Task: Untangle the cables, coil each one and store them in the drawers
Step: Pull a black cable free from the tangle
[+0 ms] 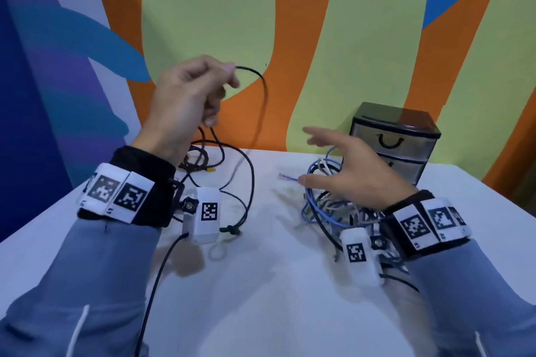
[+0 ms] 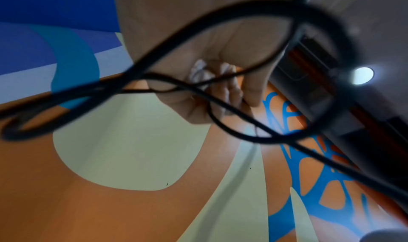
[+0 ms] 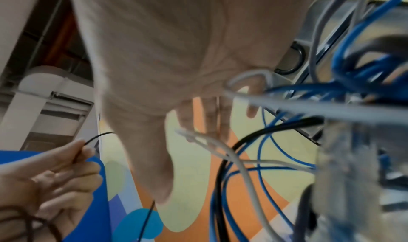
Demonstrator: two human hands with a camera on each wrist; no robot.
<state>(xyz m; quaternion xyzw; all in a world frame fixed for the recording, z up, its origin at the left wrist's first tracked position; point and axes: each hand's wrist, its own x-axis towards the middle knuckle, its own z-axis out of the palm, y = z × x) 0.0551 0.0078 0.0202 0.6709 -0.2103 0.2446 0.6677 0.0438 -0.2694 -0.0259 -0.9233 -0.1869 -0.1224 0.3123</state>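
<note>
left hand (image 1: pixel 185 95) raised, fingers pinched; right hand (image 1: pixel 356 171) lower, fingers spread

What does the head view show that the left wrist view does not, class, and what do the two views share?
Only the head view shows the white table, the small drawer unit at the back right, the tangle of blue and grey cables, and the right hand open above that tangle. Only the left wrist view shows the ceiling and a round light. Both show the left hand pinching the thin black cable and the colourful wall.
</note>
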